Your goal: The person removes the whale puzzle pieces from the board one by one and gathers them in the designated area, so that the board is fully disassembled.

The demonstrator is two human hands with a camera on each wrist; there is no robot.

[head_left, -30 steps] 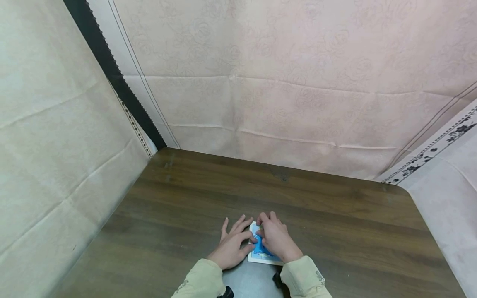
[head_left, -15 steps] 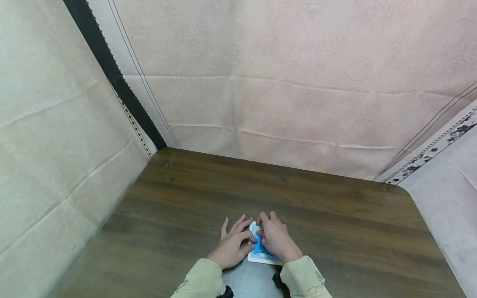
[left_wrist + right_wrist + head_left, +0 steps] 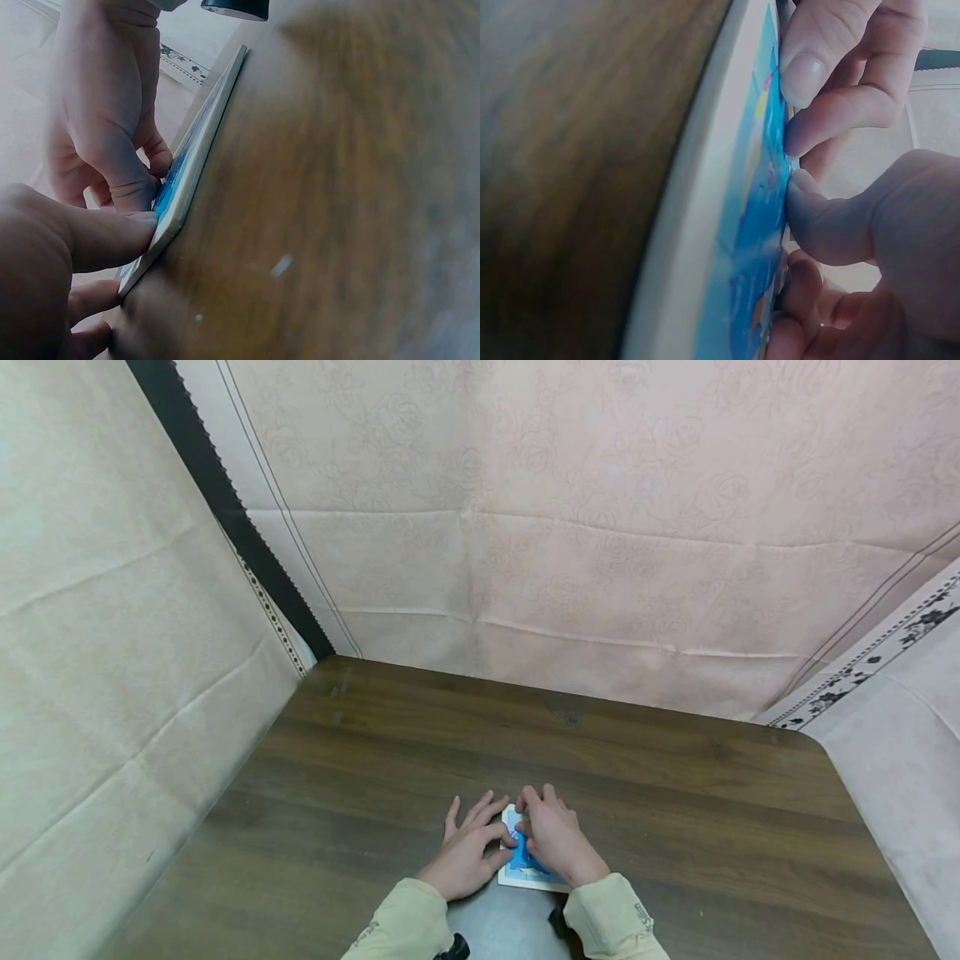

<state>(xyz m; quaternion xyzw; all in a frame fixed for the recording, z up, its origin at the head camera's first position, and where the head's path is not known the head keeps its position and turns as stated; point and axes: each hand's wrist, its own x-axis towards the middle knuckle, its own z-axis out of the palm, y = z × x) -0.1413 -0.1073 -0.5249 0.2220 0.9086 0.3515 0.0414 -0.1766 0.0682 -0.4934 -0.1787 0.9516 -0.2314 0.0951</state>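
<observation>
A thin flat board (image 3: 528, 885) with a pale border and a blue picture lies on the table near the person. Its raised edge (image 3: 196, 161) shows side-on in the left wrist view. The left hand (image 3: 467, 862) rests at its left side with fingers spread, thumb and index fingertips on the picture. From the right, the right hand (image 3: 561, 843) bends over the board, covering its right part. In the right wrist view, the right thumb (image 3: 804, 184) presses on the blue picture (image 3: 761, 217), beside the left fingertips. I cannot tell whether the right fingers pinch a separate piece.
The brown wood-grain table (image 3: 360, 752) extends ahead and to both sides. Pale patterned cloth (image 3: 600, 527) hangs behind it, with more cloth at left and right. A smooth grey surface (image 3: 510, 927) shows between the forearms. Black devices sit at both wrists.
</observation>
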